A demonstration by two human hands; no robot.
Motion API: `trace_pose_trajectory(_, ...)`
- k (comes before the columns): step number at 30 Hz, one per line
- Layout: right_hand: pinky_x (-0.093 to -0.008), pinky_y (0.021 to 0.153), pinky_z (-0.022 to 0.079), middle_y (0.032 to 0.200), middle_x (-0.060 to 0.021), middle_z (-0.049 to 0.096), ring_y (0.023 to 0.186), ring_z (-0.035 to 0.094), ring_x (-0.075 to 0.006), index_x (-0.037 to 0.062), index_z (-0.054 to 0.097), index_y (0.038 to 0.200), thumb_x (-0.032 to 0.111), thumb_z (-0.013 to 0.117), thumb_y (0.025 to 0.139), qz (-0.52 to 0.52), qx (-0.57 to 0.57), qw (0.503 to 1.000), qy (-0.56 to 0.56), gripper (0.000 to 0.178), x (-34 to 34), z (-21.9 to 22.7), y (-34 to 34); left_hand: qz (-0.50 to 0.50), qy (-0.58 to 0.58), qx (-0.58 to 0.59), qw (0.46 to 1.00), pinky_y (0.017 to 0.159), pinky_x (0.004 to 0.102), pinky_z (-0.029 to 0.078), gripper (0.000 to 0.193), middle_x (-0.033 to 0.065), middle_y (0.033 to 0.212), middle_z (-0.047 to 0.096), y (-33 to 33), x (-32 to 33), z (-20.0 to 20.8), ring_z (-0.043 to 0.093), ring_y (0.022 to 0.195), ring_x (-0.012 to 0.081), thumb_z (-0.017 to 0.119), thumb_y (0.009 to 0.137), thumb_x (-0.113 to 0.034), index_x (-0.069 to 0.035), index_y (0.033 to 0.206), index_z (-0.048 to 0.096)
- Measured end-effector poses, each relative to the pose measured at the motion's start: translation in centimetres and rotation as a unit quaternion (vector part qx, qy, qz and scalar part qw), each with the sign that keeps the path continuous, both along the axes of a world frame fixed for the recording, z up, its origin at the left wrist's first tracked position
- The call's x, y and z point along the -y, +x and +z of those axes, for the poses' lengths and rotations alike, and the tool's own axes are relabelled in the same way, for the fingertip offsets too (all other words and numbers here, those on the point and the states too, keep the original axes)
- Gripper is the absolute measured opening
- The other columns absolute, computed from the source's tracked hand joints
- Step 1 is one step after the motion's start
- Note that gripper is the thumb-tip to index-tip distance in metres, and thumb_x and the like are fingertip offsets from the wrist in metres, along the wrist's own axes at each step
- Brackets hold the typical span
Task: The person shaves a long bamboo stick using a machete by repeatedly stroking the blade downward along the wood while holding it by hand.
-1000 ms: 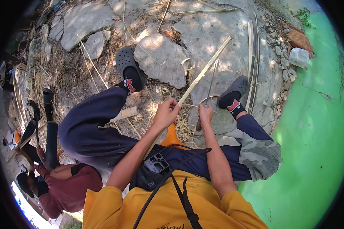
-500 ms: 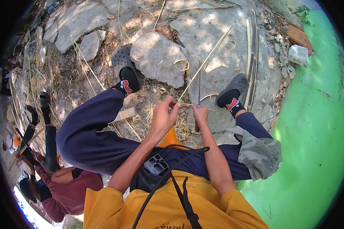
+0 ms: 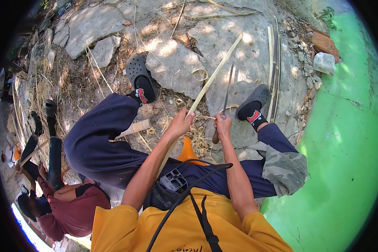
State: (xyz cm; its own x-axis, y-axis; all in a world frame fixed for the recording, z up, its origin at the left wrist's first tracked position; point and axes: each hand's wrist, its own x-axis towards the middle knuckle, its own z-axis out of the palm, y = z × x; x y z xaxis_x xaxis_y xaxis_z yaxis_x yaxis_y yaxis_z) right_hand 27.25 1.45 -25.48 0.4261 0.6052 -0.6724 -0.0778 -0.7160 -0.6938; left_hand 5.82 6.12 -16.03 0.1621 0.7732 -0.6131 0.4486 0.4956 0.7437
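My left hand [image 3: 181, 124] is closed round a long pale bamboo strip [image 3: 216, 74]. The strip slants from under my left forearm up to the far right, its flat face showing. Beside it, my right hand [image 3: 222, 124] grips a knife [image 3: 228, 90] with a long narrow blade pointing away and a brown handle coming out below the fist. A thin pale sliver [image 3: 204, 117] spans the gap between both hands; whether it is still joined to the strip I cannot tell. Curled shavings [image 3: 199, 74] lie on the stone slab beyond.
Long strips [image 3: 274, 67] lie past my right clog [image 3: 256, 101]. A cut bamboo piece [image 3: 138, 126] rests near my left leg, beside tangled shavings [image 3: 201, 136]. An orange object [image 3: 187, 149] stands between my legs. Green ground or water [image 3: 340, 147] stretches right. Another person [image 3: 73, 210] sits at left.
The bamboo strip has turned from narrow edge to broad face, and its far end has shifted left and nearer. The knife blade now tilts to the right and shows more clearly.
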Motion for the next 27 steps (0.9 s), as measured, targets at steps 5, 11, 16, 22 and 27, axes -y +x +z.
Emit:
trace_pose_trajectory(5,-0.0249,0.043,0.037,0.06,-0.0005,0.054,0.047,0.05,-0.0086,0.0046,0.059,0.079,0.012,0.067,0.084,0.082,0.001,0.995,0.064,0.012,-1.8,4.2,0.3,0.035,-0.287,0.179,0.94,0.043,0.023,0.031,0.032,-0.004,0.07,0.044,-0.3,-0.7,1.0,0.039,0.05,0.0043,0.038,0.108,-0.033,-0.006,0.104,0.054)
trace_pose_trajectory(11,-0.0365,0.064,0.052,0.065,-0.0133,0.064,0.062,0.065,-0.0248,0.0015,0.069,0.088,0.024,0.071,0.074,0.294,0.149,0.937,0.117,0.026,-3.1,5.1,-0.1,0.0,-0.231,0.148,0.962,0.042,0.0233,0.031,0.032,-0.0042,0.068,0.042,-0.2,-0.5,0.4,0.038,0.05,0.0047,0.038,0.108,-0.033,-0.007,0.1,0.055)
trace_pose_trajectory(16,-0.0403,0.071,0.053,0.072,-0.0205,0.068,0.071,0.068,-0.0365,0.0041,0.073,0.098,0.034,0.07,0.073,0.38,0.199,0.899,0.088,0.039,-3.0,4.7,-0.4,-0.017,-0.18,0.097,0.979,0.043,0.0253,0.035,0.033,-0.0034,0.068,0.044,0.4,0.1,0.4,0.042,0.051,0.0073,0.042,0.106,-0.033,-0.004,0.099,0.057)
trace_pose_trajectory(22,-0.0396,0.064,0.05,0.061,-0.0145,0.063,0.059,0.063,-0.0277,0.0029,0.071,0.088,0.035,0.072,0.073,0.36,0.125,0.922,0.077,0.035,-2.8,4.4,-0.3,-0.038,-0.105,0.033,0.993,0.049,0.0335,0.041,0.039,0.0021,0.065,0.051,0.6,0.7,-1.7,0.049,0.053,0.0131,0.046,0.103,-0.037,-0.004,0.093,0.063)
trace_pose_trajectory(27,-0.0364,0.062,0.049,0.061,-0.0113,0.062,0.057,0.059,-0.0207,0.0017,0.068,0.086,0.028,0.072,0.076,0.362,0.074,0.928,0.056,0.028,-1.8,3.5,-0.2,-0.037,-0.039,0.026,0.998,0.047,0.034,0.04,0.041,0.0014,0.06,0.048,1.4,1.8,-3.0,0.049,0.05,0.013,0.045,0.103,-0.037,-0.003,0.092,0.065)
